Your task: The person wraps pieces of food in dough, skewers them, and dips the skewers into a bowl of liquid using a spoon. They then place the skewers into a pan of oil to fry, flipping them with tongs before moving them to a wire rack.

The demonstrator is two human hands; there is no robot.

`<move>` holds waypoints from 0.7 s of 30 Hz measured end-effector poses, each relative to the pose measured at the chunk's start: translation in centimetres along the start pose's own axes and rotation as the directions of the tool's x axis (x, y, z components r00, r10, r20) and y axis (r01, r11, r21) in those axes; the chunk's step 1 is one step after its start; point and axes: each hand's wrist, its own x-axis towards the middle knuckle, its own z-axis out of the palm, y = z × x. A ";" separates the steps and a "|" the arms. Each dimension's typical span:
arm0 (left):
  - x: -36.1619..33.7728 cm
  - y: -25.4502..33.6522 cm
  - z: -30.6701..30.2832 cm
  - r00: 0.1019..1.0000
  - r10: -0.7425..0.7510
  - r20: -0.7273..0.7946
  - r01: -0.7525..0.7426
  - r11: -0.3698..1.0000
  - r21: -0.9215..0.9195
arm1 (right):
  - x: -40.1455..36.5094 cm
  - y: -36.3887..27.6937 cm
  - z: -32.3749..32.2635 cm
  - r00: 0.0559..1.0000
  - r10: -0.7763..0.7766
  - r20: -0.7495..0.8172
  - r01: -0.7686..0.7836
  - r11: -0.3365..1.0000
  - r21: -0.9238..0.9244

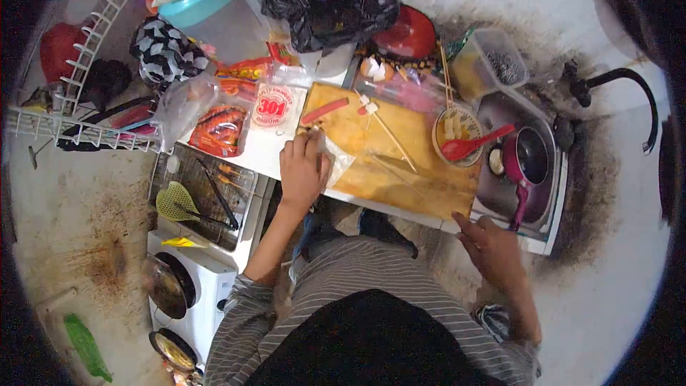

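My left hand (pixel 304 168) is at the left edge of a wooden cutting board (pixel 436 196), its fingers curled down and pressed together. Whatever lies under those fingertips is hidden. A clear plastic wrapper (pixel 339 163) sticks out beside them, and a red sausage (pixel 325 111) lies just beyond. Off the board's near right corner, my right hand (pixel 493 246) hangs with its index finger stretched out; I see nothing in it. A wooden skewer (pixel 393 141) with small white and red pieces (pixel 367 107) at its far end lies across the board.
Right of the board, a bowl (pixel 468 129) holds a red spoon (pixel 475 143). A purple-handled pan (pixel 525 161) sits in the sink (pixel 493 111). Leftward are a red food packet (pixel 220 131), a rack tray (pixel 204 193) with a green slotted spatula (pixel 175 201), and a stove (pixel 207 282) with pans.
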 end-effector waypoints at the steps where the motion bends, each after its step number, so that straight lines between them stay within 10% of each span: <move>1: 0.1 0.3 -0.3 1.000 -0.010 0.012 0.010 1.000 -0.015 | 0.3 0.4 1.2 1.000 -0.009 -0.014 0.009 1.000 -0.006; 5: 0.9 0.7 -1.0 0.966 0.256 0.034 -0.254 0.966 -0.044 | 1.7 2.0 7.1 0.961 -0.129 -0.246 0.149 0.987 0.065; 12: 3.3 0.5 -1.0 0.847 0.360 0.390 -0.327 0.933 -0.150 | 5.2 2.4 11.1 0.925 -0.152 -0.348 0.123 0.987 -0.103; 21: 3.9 0.1 -0.1 0.818 0.418 0.395 -0.364 0.908 -0.207 | 6.4 2.8 11.5 0.898 -0.148 -0.414 0.118 0.988 -0.096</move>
